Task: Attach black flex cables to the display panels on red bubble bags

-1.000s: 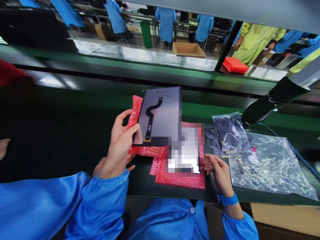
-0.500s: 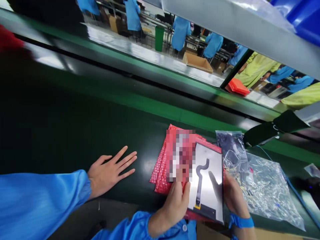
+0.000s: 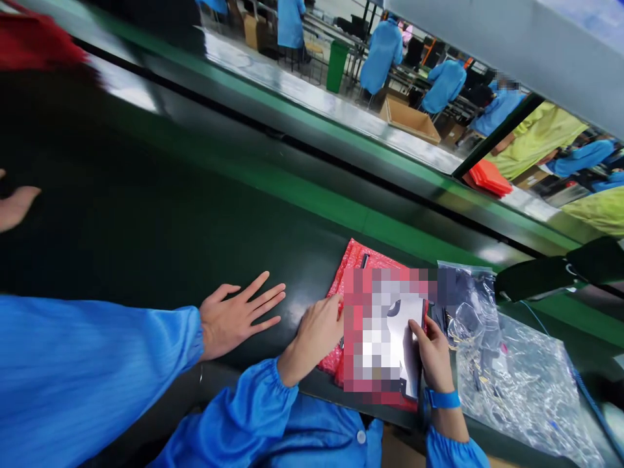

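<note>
A display panel (image 3: pixel 408 357) with a silvery back and dark edge lies over a stack of red bubble-wrap bags (image 3: pixel 351 259). My right hand (image 3: pixel 437 356), with a blue band at the wrist, grips the panel's right edge, thumb on top. At the left side of the bags, my left hand (image 3: pixel 316 333) has its fingers bent in; a pixelated patch hides the fingertips, so what they pinch is unclear. That patch also covers much of the panel. A dark strip (image 3: pixel 365 260) shows on the upper bag.
From the left, another person's hand (image 3: pixel 241 320) rests flat on the dark green table (image 3: pixel 170 247). Another hand (image 3: pixel 17 208) shows at the far left. Clear plastic bags (image 3: pixel 526 383) lie to the right. A dark strap-like object (image 3: pixel 541 268) sits beyond them.
My left hand has left the panel's lower left side and moved left to the bags' edge. My right hand has shifted its grip, with its thumb now over the panel. The panel lies lower.
</note>
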`<action>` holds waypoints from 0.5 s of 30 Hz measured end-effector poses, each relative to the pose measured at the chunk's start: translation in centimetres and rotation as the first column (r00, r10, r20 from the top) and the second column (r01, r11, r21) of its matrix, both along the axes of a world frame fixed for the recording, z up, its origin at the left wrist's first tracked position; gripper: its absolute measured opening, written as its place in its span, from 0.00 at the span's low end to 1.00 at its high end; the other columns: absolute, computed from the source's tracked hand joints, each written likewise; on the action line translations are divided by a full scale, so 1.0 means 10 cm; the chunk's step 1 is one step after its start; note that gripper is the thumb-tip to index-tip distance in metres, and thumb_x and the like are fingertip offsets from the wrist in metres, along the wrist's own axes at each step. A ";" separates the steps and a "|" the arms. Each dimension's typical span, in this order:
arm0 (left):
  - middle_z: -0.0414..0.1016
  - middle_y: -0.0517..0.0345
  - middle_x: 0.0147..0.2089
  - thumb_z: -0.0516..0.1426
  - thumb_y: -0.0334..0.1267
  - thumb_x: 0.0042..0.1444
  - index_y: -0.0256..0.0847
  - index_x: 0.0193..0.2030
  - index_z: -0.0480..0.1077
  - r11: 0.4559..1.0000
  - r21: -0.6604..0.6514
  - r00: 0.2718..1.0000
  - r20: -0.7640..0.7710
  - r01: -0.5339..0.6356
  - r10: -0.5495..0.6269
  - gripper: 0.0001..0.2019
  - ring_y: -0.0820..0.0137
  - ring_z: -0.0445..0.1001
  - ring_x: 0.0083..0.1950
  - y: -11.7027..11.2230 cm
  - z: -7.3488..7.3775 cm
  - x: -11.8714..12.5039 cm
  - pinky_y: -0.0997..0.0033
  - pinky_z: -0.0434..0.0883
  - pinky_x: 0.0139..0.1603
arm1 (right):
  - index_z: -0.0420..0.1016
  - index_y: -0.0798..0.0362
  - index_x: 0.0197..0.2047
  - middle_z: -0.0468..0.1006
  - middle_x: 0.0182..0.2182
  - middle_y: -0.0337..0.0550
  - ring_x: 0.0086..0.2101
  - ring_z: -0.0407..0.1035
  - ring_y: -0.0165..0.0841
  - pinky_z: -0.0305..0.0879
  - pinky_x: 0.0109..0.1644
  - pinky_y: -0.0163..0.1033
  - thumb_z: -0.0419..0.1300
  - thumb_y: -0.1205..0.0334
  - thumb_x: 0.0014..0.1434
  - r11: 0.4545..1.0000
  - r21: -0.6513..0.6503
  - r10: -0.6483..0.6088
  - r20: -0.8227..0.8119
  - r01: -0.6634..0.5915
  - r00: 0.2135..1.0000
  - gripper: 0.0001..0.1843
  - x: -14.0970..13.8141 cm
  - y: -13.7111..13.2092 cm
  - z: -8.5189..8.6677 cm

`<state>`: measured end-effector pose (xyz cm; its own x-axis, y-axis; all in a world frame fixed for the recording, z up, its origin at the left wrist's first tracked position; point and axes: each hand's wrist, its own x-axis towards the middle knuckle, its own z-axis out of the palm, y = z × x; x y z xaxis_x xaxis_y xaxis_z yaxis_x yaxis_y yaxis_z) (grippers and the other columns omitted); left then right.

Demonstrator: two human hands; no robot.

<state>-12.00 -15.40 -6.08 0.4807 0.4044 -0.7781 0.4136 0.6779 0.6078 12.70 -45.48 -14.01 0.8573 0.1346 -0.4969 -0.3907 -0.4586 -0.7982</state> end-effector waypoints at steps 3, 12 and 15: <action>0.60 0.37 0.74 0.24 0.41 0.73 0.38 0.71 0.55 0.707 0.501 0.845 -0.463 0.499 -0.269 0.31 0.63 0.65 0.74 -0.42 0.02 0.39 0.63 0.76 0.59 | 0.76 0.58 0.53 0.81 0.52 0.51 0.50 0.76 0.42 0.69 0.56 0.43 0.73 0.41 0.42 0.999 0.009 0.038 -0.018 -0.038 0.999 0.41 0.00 -0.05 -0.04; 0.77 0.40 0.53 0.41 0.32 0.73 0.33 0.53 0.68 0.356 0.486 0.585 -0.484 0.798 -0.651 0.16 0.51 0.77 0.60 -0.86 0.20 1.16 0.50 0.71 0.61 | 0.76 0.58 0.50 0.82 0.45 0.48 0.42 0.75 0.38 0.71 0.46 0.39 0.75 0.41 0.33 0.998 0.044 -0.045 -0.049 0.047 0.998 0.44 -0.06 0.03 0.09; 0.76 0.43 0.53 0.41 0.34 0.74 0.35 0.55 0.65 0.379 0.506 0.597 -0.390 0.775 -0.701 0.14 0.58 0.77 0.58 -1.02 0.43 1.21 0.57 0.73 0.60 | 0.77 0.57 0.48 0.82 0.43 0.45 0.39 0.73 0.33 0.70 0.41 0.34 0.76 0.44 0.31 0.987 0.080 -0.135 -0.072 0.140 0.988 0.42 -0.04 -0.02 0.12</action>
<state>0.13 -25.65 -1.77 0.7613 0.2868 -0.5816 0.6467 -0.4003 0.6492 12.32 -45.71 -12.76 0.8362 0.0615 -0.5450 -0.4986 -0.3287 -0.8021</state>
